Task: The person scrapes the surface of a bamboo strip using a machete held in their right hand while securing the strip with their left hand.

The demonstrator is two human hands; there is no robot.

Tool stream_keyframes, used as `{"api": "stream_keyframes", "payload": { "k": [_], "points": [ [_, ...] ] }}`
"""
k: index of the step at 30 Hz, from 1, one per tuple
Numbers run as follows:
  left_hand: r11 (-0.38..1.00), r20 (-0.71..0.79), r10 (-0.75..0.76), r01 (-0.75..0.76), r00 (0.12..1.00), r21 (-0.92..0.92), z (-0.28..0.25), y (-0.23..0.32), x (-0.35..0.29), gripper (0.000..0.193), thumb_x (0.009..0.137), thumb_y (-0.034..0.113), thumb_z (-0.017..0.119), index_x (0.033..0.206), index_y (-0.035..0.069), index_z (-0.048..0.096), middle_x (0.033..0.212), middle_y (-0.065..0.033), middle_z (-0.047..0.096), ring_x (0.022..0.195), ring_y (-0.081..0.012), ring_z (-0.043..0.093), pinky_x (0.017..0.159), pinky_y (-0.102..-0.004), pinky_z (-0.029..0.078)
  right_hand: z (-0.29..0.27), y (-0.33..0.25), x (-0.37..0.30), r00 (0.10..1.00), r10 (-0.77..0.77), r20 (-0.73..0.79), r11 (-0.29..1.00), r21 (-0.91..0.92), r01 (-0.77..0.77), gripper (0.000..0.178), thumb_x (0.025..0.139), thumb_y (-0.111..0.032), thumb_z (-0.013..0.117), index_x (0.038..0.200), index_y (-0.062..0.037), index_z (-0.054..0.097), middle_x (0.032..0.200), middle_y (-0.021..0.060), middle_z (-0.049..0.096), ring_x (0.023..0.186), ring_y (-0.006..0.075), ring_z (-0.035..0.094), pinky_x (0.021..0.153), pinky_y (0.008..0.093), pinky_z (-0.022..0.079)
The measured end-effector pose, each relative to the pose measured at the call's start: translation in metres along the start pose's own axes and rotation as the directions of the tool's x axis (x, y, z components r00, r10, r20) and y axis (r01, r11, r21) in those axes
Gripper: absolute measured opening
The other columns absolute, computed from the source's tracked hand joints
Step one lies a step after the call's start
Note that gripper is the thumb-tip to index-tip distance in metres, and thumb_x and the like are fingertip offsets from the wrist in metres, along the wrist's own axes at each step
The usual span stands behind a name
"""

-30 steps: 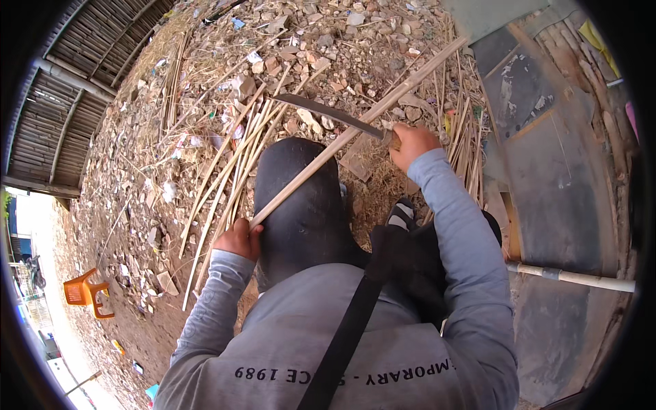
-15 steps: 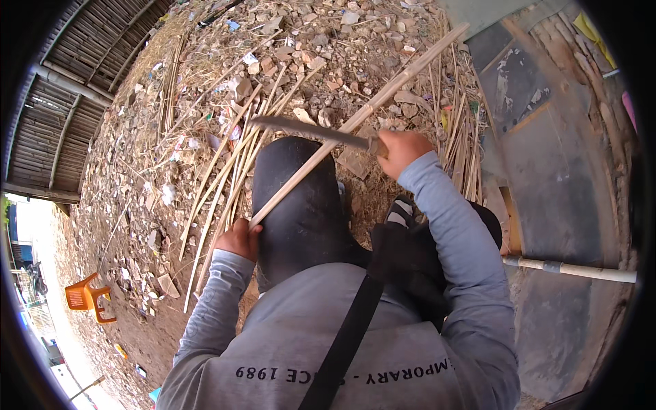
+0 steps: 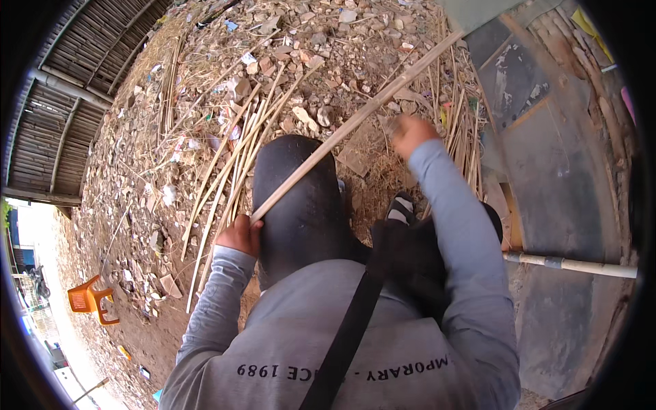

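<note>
Far left on my remote feed, an orange chair [image 3: 83, 298] stands on stony ground [image 3: 133, 239]. Next, several thin sticks [image 3: 251, 137] lie loosely bunched, beside and beyond the left grip [image 3: 238, 236]. I have this bare hand clamped on the near end of a long wooden strip [image 3: 301, 173], thumb laid along it. The strip, centre, crosses above the dark-clothed knee [image 3: 301, 219]; its long axis runs diagonally from that hold, away and to the right. Right of the strip, and apart from it, I hold the right grip [image 3: 413, 137] with fingers curled; blur prevents me from telling whether they close on anything. From there the strip lies leftward and slightly beyond, the left grip being nearer, in contact. Further right: a heap of sticks [image 3: 463, 147], then dark panels [image 3: 560, 184].
</note>
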State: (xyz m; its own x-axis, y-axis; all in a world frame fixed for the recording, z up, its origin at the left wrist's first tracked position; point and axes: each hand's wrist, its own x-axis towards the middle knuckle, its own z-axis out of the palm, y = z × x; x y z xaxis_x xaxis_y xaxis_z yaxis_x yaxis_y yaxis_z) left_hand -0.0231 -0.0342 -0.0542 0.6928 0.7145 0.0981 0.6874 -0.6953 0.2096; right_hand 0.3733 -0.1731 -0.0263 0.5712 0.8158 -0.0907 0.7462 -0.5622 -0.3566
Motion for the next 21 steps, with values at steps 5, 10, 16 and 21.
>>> {"api": "stream_keyframes", "payload": {
  "k": [5, 10, 16, 21],
  "points": [
    [0.995, 0.151, -0.042, 0.028, 0.988, 0.095, -0.036, 0.022, 0.017, 0.032, 0.092, 0.034, 0.054, 0.085, 0.004, 0.049, 0.067, -0.0219, 0.06, 0.063, -0.0434, 0.06, 0.056, -0.052, 0.047, 0.001, 0.049, 0.015, 0.977, 0.083, -0.195, 0.993, -0.067, -0.098, 0.024, 0.077, -0.026, 0.065, 0.095, -0.0105, 0.063, 0.079, 0.0156, 0.066, 0.078, 0.0372, 0.064, 0.077, 0.0464, 0.051],
    [0.998, 0.085, -0.03, 0.026, 0.996, 0.057, -0.017, 0.015, 0.009, 0.031, 0.091, 0.037, 0.054, 0.084, 0.007, 0.05, 0.064, -0.0194, 0.06, 0.056, -0.041, 0.059, 0.051, -0.0511, 0.047, -0.008, -0.004, -0.003, 0.991, -0.117, -0.061, 0.99, -0.086, 0.112, 0.031, 0.073, -0.021, 0.067, 0.102, -0.0131, 0.064, 0.082, 0.0134, 0.067, 0.076, 0.0338, 0.065, 0.071, 0.0429, 0.052],
    [0.997, 0.088, -0.063, 0.066, 0.994, -0.027, -0.003, 0.005, 0.012, 0.028, 0.092, 0.035, 0.054, 0.085, 0.008, 0.05, 0.062, -0.0204, 0.059, 0.056, -0.0418, 0.059, 0.051, -0.0523, 0.046, -0.003, 0.055, 0.018, 0.962, 0.157, -0.222, 0.971, 0.213, -0.109, 0.027, 0.074, -0.026, 0.07, 0.093, -0.0085, 0.063, 0.08, 0.0135, 0.066, 0.074, 0.0346, 0.064, 0.069, 0.0439, 0.051],
    [0.998, 0.097, -0.054, 0.05, 0.994, 0.046, -0.014, 0.008, 0.015, 0.031, 0.092, 0.037, 0.051, 0.083, 0.008, 0.05, 0.061, -0.0213, 0.059, 0.056, -0.0427, 0.059, 0.051, -0.0524, 0.047, -0.008, 0.038, 0.012, 0.956, 0.061, -0.288, 0.997, 0.056, -0.047, 0.024, 0.077, -0.026, 0.068, 0.09, -0.0071, 0.061, 0.077, 0.0135, 0.066, 0.074, 0.0354, 0.064, 0.069, 0.0446, 0.05]
  ]
}}
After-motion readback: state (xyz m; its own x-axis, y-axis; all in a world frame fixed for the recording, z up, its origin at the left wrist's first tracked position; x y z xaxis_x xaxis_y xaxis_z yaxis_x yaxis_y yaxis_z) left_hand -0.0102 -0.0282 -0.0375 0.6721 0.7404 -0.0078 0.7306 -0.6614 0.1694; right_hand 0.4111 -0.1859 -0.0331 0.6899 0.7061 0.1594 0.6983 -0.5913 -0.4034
